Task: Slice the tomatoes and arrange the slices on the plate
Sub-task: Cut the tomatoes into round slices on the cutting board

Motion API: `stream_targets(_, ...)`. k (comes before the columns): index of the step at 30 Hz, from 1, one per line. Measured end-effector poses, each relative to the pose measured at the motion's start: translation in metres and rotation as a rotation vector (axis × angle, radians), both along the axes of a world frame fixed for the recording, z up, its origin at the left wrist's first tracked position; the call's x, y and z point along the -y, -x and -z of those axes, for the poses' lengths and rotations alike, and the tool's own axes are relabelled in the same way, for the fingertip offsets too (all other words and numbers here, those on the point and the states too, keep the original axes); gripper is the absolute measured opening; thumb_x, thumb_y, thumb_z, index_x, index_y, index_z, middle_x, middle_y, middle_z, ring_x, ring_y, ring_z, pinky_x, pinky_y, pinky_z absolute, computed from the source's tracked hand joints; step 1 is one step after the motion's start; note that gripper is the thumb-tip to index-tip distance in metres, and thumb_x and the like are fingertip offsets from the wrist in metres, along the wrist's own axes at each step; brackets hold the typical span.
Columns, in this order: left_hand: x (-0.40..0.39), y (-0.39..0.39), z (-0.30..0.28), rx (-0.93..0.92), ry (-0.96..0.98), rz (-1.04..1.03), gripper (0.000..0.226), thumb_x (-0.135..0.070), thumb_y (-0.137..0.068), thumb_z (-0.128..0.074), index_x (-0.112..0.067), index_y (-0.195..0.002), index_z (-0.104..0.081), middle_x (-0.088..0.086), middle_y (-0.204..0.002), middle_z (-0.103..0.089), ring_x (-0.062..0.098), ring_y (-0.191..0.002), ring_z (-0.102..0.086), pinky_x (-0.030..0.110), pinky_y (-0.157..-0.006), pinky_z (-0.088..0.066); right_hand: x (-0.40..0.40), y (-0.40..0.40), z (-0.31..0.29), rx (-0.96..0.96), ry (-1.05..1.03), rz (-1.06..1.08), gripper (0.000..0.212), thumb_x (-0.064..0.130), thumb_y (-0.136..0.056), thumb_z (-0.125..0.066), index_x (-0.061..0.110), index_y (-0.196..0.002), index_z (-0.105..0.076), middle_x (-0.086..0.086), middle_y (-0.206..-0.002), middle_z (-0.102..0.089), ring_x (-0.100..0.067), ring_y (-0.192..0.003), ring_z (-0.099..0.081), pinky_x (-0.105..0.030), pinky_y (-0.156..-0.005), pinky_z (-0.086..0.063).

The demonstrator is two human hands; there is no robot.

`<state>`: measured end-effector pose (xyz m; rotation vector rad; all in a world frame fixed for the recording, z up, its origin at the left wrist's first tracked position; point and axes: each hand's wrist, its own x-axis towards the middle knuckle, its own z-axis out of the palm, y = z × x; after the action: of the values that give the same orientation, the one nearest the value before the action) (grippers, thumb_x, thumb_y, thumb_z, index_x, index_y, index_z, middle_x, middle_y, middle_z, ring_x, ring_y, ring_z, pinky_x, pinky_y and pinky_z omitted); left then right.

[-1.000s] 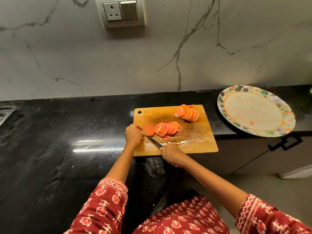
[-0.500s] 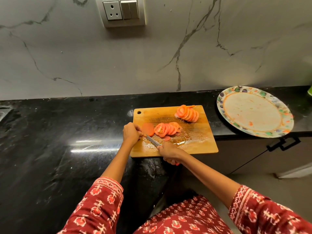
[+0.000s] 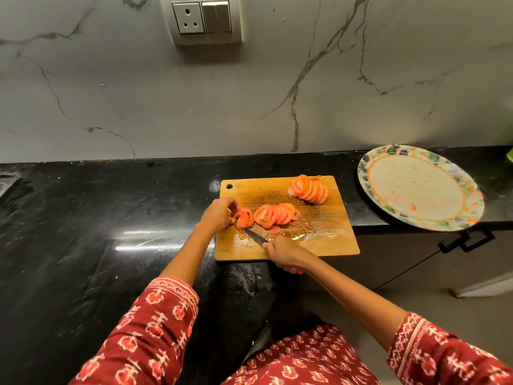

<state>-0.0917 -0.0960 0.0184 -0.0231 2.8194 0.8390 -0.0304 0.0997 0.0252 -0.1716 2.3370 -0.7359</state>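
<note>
A wooden cutting board [image 3: 327, 245] lies on the black counter. My left hand [image 3: 218, 213] pinches the last piece of tomato [image 3: 244, 217] at the board's left edge. My right hand [image 3: 283, 252] grips a knife [image 3: 255, 235], its blade pointing up-left to the base of that piece. A row of cut slices [image 3: 276, 214] leans just right of it. A second stack of slices [image 3: 309, 189] sits at the board's far right corner. The patterned plate [image 3: 420, 151] stands to the right, holding no slices, only smears of juice.
The black counter [image 3: 111, 218] stretches left toward a sink edge [image 3: 5, 184]. Behind is a marble wall with a socket and switch [image 3: 204, 19]. The plate overhangs the counter's front edge above a cabinet handle [image 3: 466, 241]. Juice wets the board.
The tomato piece in my left hand now shows a slice parting from it. The knife blade has shifted slightly along the board toward the piece. Slices and plate have not moved.
</note>
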Motion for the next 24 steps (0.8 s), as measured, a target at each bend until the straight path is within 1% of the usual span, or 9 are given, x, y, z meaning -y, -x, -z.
stream_targets(3,-0.001,-0.001,0.002,-0.019,0.008,-0.03,0.023,0.007,-0.075,-0.064,-0.005,-0.093,-0.057,0.016,-0.092,-0.065,0.027,-0.079,-0.063,0.042,-0.077,-0.054,0.0,-0.001,0.004,0.003,0.023,0.008,0.043,0.034,-0.101,-0.031,0.005,-0.077,-0.05,-0.01,-0.061,-0.05,-0.018,-0.037,-0.041,-0.024,-0.036,-0.035)
stream_targets(6,-0.002,-0.003,0.003,-0.042,-0.026,-0.064,0.018,0.009,-0.075,-0.064,-0.002,-0.09,-0.061,0.015,-0.091,-0.066,0.026,-0.082,-0.064,0.036,-0.074,-0.054,0.003,0.001,0.004,0.02,0.041,0.008,0.042,0.036,-0.101,-0.031,0.007,-0.076,-0.049,-0.007,-0.059,-0.049,-0.016,-0.036,-0.039,-0.024,-0.036,-0.033)
stream_targets(11,-0.006,-0.009,0.003,-0.125,0.021,-0.107,0.014,0.007,-0.075,-0.063,-0.007,-0.08,-0.062,0.013,-0.086,-0.067,0.024,-0.075,-0.06,0.034,-0.068,-0.05,0.014,0.009,0.002,0.071,0.029,0.013,0.042,0.036,-0.102,-0.03,0.01,-0.072,-0.045,-0.005,-0.056,-0.045,-0.015,-0.036,-0.037,-0.024,-0.035,-0.031)
stream_targets(13,-0.005,-0.009,0.004,-0.144,0.045,-0.138,0.014,0.006,-0.076,-0.061,-0.007,-0.081,-0.062,0.012,-0.086,-0.066,0.026,-0.077,-0.06,0.034,-0.067,-0.048,0.008,0.007,0.003,0.105,0.03,0.008,0.04,0.036,-0.101,-0.03,0.009,-0.076,-0.045,-0.005,-0.057,-0.045,-0.014,-0.036,-0.037,-0.022,-0.034,-0.031)
stream_targets(15,-0.002,-0.006,0.002,-0.132,0.059,-0.15,0.013,0.003,-0.076,-0.063,-0.008,-0.082,-0.062,0.01,-0.089,-0.066,0.026,-0.082,-0.061,0.034,-0.069,-0.048,0.002,0.004,0.006,0.12,0.036,0.005,0.038,0.036,-0.101,-0.03,0.008,-0.08,-0.045,-0.005,-0.058,-0.047,-0.015,-0.037,-0.038,-0.022,-0.035,-0.032)
stream_targets(17,0.0,-0.002,-0.001,-0.112,0.042,-0.143,0.013,0.001,-0.075,-0.066,-0.011,-0.079,-0.062,0.009,-0.09,-0.066,0.023,-0.082,-0.06,0.033,-0.07,-0.049,-0.001,0.003,0.005,0.113,0.028,0.005,0.039,0.035,-0.102,-0.031,0.009,-0.076,-0.044,-0.005,-0.057,-0.047,-0.015,-0.037,-0.038,-0.023,-0.036,-0.033)
stream_targets(19,-0.001,0.002,-0.003,-0.098,-0.009,-0.133,0.019,0.004,-0.074,-0.066,-0.014,-0.074,-0.06,0.01,-0.089,-0.067,0.021,-0.076,-0.06,0.035,-0.072,-0.053,0.0,0.003,0.003,0.086,0.013,0.003,0.041,0.034,-0.102,-0.031,0.01,-0.072,-0.044,-0.005,-0.056,-0.046,-0.014,-0.036,-0.038,-0.021,-0.035,-0.032)
stream_targets(21,-0.004,0.005,-0.006,-0.095,-0.064,-0.145,0.019,0.005,-0.076,-0.065,-0.014,-0.077,-0.059,0.01,-0.089,-0.066,0.018,-0.073,-0.058,0.035,-0.075,-0.054,0.002,0.003,-0.001,0.053,-0.007,-0.011,0.042,0.034,-0.102,-0.031,0.01,-0.071,-0.045,-0.005,-0.057,-0.048,-0.014,-0.036,-0.039,-0.019,-0.034,-0.032)
stream_targets(24,-0.005,0.008,-0.008,-0.073,-0.095,-0.234,0.013,0.0,-0.082,-0.062,-0.01,-0.087,-0.055,0.014,-0.096,-0.064,0.021,-0.083,-0.057,0.03,-0.074,-0.047,0.001,0.003,-0.003,0.024,-0.01,-0.042,0.041,0.033,-0.101,-0.032,0.007,-0.074,-0.048,-0.007,-0.06,-0.049,-0.016,-0.038,-0.041,-0.02,-0.035,-0.033)
